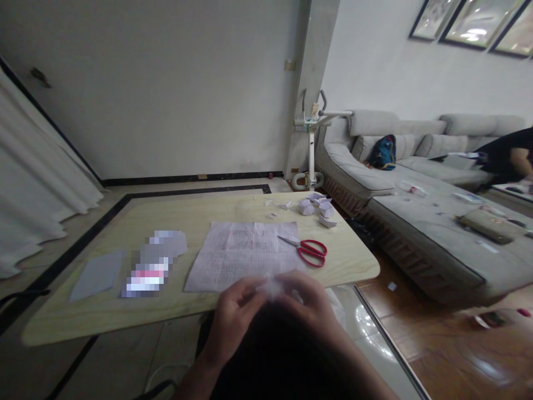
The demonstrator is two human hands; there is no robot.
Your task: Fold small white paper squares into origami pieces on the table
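My left hand (240, 306) and my right hand (306, 297) meet at the table's near edge, fingers pinched together. Between their fingertips is a small white piece of paper (272, 287), blurred, so its shape is unclear. Just beyond them a large creased sheet of paper (245, 250) with faint print lies flat. Red-handled scissors (310, 253) rest partly on its right side, blades pointing left. Several folded paper shapes (318, 205) are grouped at the far right corner, with small paper scraps (285, 205) to their left.
The pale wooden table (141, 216) also carries a blank sheet (97, 275) and a pixelated item (147, 266) at left. A grey sofa (416, 205) stands right, with a person (510, 158) at its far side. White exercise equipment (311, 147) stands behind the table.
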